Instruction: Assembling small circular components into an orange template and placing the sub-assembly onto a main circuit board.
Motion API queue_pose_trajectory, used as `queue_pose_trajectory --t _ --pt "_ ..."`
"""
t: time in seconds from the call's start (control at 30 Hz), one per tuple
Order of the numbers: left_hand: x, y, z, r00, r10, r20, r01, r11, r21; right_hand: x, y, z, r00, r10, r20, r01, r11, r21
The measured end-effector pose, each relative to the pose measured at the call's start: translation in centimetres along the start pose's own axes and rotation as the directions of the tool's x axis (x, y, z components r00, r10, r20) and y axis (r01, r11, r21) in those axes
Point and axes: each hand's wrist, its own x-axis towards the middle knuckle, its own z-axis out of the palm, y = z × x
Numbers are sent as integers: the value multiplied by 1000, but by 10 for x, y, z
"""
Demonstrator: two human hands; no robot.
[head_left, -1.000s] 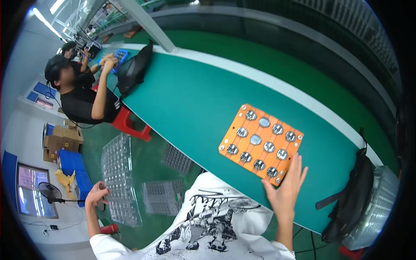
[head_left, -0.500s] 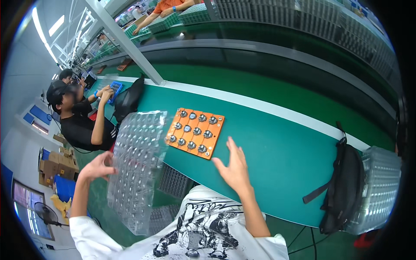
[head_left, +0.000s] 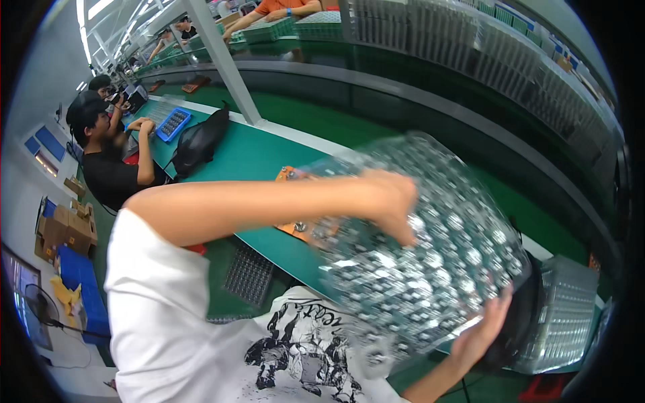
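Observation:
A clear plastic blister tray (head_left: 443,262) with rows of moulded pockets is held up over the right half of the green table. My left hand (head_left: 390,201), its forearm crossing the view, grips the tray from its upper left side; its fingers are slightly blurred. At the tray's lower right edge, my right hand (head_left: 482,329) has hold of it, some fingers hidden by the plastic. Behind my left forearm and the tray lies an orange plate (head_left: 294,230) carrying small metal parts, mostly covered from sight.
A stack of clear trays (head_left: 564,312) stands at the right beside a black bag (head_left: 514,336). Another black bag (head_left: 201,144) lies left, near a co-worker with a blue tray (head_left: 173,125). A white post (head_left: 225,64) rises at the table's far edge.
The clear tray has swung from my left side across to the right, over the table. My left arm now reaches across, and my right hand, earlier empty, has taken hold of the tray.

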Motion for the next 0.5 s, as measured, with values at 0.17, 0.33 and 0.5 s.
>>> queue_pose_trajectory --t 0.17,0.33,0.5 --pt "80 63 38 966 255 -32 -257 950 -176 69 -31 -84 982 103 -157 -111 993 -44" --pt "98 78 73 974 226 18 -195 878 -437 123 -27 -132 978 163 -127 -188 958 -216" --pt "98 62 107 924 323 -204 -381 817 -432 160 -5 -175 981 192 -17 -190 944 -269"
